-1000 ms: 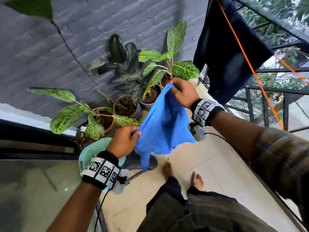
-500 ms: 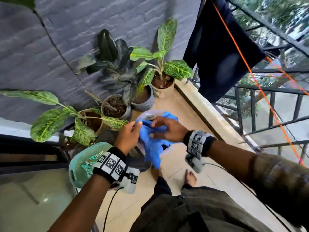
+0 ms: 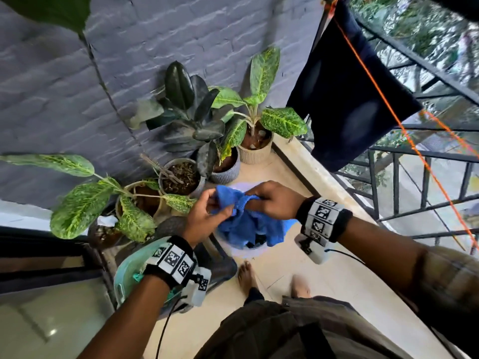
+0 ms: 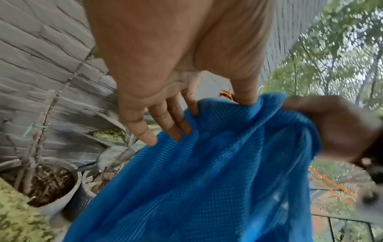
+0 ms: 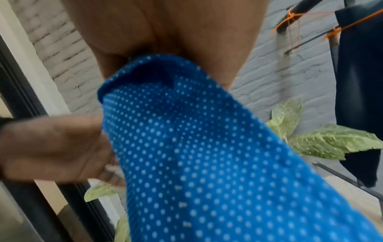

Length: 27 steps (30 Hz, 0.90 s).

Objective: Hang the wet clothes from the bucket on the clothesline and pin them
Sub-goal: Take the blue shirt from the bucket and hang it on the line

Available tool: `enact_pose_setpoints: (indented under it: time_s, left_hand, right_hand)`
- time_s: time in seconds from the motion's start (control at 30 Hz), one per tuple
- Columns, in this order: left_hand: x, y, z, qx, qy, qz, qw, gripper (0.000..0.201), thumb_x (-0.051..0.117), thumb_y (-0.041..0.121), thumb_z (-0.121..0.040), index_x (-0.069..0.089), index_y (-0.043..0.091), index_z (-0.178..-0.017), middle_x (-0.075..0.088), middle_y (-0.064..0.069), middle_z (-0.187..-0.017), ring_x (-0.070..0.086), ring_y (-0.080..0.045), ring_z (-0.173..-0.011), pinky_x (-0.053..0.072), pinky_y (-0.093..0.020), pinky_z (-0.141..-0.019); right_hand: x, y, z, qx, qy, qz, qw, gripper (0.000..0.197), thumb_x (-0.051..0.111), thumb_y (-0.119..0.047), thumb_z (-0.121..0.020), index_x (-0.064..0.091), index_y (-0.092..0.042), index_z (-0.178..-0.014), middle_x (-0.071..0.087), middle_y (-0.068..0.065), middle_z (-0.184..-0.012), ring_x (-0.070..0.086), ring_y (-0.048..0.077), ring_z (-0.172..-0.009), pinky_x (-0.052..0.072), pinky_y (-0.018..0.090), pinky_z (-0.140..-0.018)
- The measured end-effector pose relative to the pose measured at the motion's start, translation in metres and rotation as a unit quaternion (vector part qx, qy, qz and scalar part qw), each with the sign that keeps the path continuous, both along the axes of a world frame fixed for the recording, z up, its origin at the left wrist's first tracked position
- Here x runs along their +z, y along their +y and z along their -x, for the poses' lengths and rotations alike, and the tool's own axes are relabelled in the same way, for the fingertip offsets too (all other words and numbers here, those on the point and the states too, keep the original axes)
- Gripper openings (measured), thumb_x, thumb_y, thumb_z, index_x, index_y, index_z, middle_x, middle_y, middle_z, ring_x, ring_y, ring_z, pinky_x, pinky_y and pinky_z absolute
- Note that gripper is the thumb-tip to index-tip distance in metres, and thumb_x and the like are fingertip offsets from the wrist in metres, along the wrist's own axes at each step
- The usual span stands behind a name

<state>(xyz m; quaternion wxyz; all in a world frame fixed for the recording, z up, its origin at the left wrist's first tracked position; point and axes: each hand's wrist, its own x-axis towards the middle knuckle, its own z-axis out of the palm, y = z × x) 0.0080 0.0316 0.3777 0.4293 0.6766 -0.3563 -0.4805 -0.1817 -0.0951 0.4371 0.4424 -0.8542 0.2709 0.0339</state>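
Note:
A wet blue mesh cloth (image 3: 246, 221) is bunched between both hands above the pale bucket (image 3: 234, 253) on the balcony floor. My left hand (image 3: 207, 216) pinches its upper edge with thumb and forefinger; in the left wrist view the other fingers (image 4: 165, 121) lie straight along the blue cloth (image 4: 207, 180). My right hand (image 3: 274, 200) grips the cloth's top; the right wrist view shows the blue cloth (image 5: 196, 147) hanging from the fist. The orange clothesline (image 3: 388, 104) runs at upper right with a dark navy garment (image 3: 344, 94) hanging on it.
Several potted plants (image 3: 181, 174) stand along the grey brick wall (image 3: 155, 42). A teal basket (image 3: 129, 270) sits under my left wrist. A black railing (image 3: 425, 182) lines the balcony on the right. My bare feet (image 3: 246, 275) stand on the beige tiles.
The cloth was held up and spread a second ago; both hands have dropped lower and come together, and the cloth is now bunched over the bucket.

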Motion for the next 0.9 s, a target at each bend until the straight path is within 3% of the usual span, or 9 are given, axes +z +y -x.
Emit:
enact_pose_setpoints:
  time_s: [0.13,0.3,0.4,0.47,0.57,0.63,0.7,0.77,0.9]
  left_hand:
    - [-0.004,-0.007,0.009,0.014,0.073,-0.003,0.997,0.061,0.076,0.024,-0.077,0.048,0.012,-0.130,0.064,0.006,-0.110,0.065,0.002,-0.093,0.050,-0.015,-0.079]
    - [-0.005,-0.013,0.034,0.081,0.096,0.059,0.990,0.077,0.071,0.046,-0.065,0.036,0.019,-0.128,0.059,0.006,-0.106,0.065,0.007,-0.086,0.050,-0.015,-0.075]
    - [-0.020,-0.009,0.039,0.036,0.058,0.027,0.997,0.091,0.083,0.050,-0.055,0.032,0.035,-0.128,0.055,0.011,-0.117,0.061,-0.002,-0.105,0.053,-0.029,-0.086]
    - [-0.034,-0.006,0.038,-0.013,-0.015,0.014,1.000,0.071,0.086,0.049,-0.059,0.043,0.042,-0.115,0.058,0.021,-0.113,0.058,0.006,-0.105,0.051,-0.035,-0.085]
    - [-0.038,-0.010,0.038,-0.036,-0.071,0.038,0.996,0.051,0.083,0.029,-0.075,0.049,0.046,-0.109,0.057,0.025,-0.110,0.051,0.021,-0.099,0.044,-0.022,-0.084]
    - [-0.033,-0.015,0.035,-0.030,-0.077,0.060,0.995,0.030,0.072,0.039,-0.078,0.056,0.050,-0.101,0.063,0.022,-0.101,0.057,0.015,-0.093,0.047,-0.016,-0.078]
    - [-0.030,-0.020,0.029,-0.031,-0.098,0.053,0.993,0.008,0.062,0.048,-0.082,0.060,0.043,-0.087,0.066,0.012,-0.088,0.061,0.002,-0.081,0.048,-0.026,-0.070]
    - [-0.030,-0.020,0.018,-0.054,-0.127,0.045,0.989,0.021,0.056,0.051,-0.086,0.056,0.031,-0.081,0.063,0.005,-0.078,0.059,-0.008,-0.074,0.044,-0.031,-0.067]
    - [-0.019,-0.014,-0.007,-0.076,-0.135,0.070,0.985,0.029,0.051,0.053,-0.088,0.048,0.028,-0.074,0.048,0.011,-0.063,0.042,-0.002,-0.061,0.036,-0.029,-0.062]
  right_hand:
    - [0.021,-0.016,-0.006,-0.016,0.019,-0.023,0.999,0.025,0.057,-0.041,-0.090,0.054,-0.031,-0.067,0.051,-0.015,-0.055,0.047,0.003,-0.056,0.036,0.025,-0.061]
    - [0.033,-0.034,-0.007,-0.100,-0.020,-0.021,0.995,0.041,0.060,-0.032,-0.094,0.047,-0.019,-0.058,0.040,-0.008,-0.049,0.035,0.005,-0.045,0.033,0.027,-0.053]
    - [0.039,-0.040,-0.009,-0.159,-0.019,-0.020,0.987,0.045,0.063,-0.035,-0.092,0.045,-0.019,-0.054,0.039,-0.008,-0.047,0.034,0.007,-0.042,0.032,0.028,-0.051]
    - [0.047,-0.040,-0.011,-0.162,-0.018,-0.017,0.986,0.047,0.065,-0.034,-0.091,0.044,-0.019,-0.052,0.039,-0.006,-0.048,0.035,0.010,-0.044,0.032,0.029,-0.051]
    - [0.061,-0.038,-0.013,-0.147,-0.023,-0.034,0.988,0.049,0.067,-0.034,-0.090,0.044,-0.020,-0.049,0.038,-0.008,-0.044,0.034,0.010,-0.043,0.031,0.028,-0.050]
    - [0.072,-0.039,-0.014,-0.129,-0.030,-0.044,0.990,0.052,0.067,-0.033,-0.090,0.040,-0.020,-0.047,0.035,-0.009,-0.042,0.031,0.009,-0.042,0.029,0.027,-0.049]
    - [0.079,-0.043,-0.011,-0.117,-0.029,-0.034,0.992,0.054,0.067,-0.033,-0.091,0.038,-0.021,-0.047,0.033,-0.009,-0.042,0.030,0.008,-0.043,0.028,0.025,-0.049]
    - [0.078,-0.054,-0.002,-0.153,-0.033,-0.025,0.987,0.050,0.068,-0.033,-0.090,0.044,-0.019,-0.049,0.037,-0.009,-0.044,0.034,0.006,-0.044,0.031,0.026,-0.049]
    - [0.046,-0.083,0.029,-0.228,0.035,0.077,0.970,0.032,0.070,-0.041,-0.086,0.058,-0.024,-0.062,0.055,-0.003,-0.062,0.053,0.017,-0.064,0.041,0.032,-0.062]
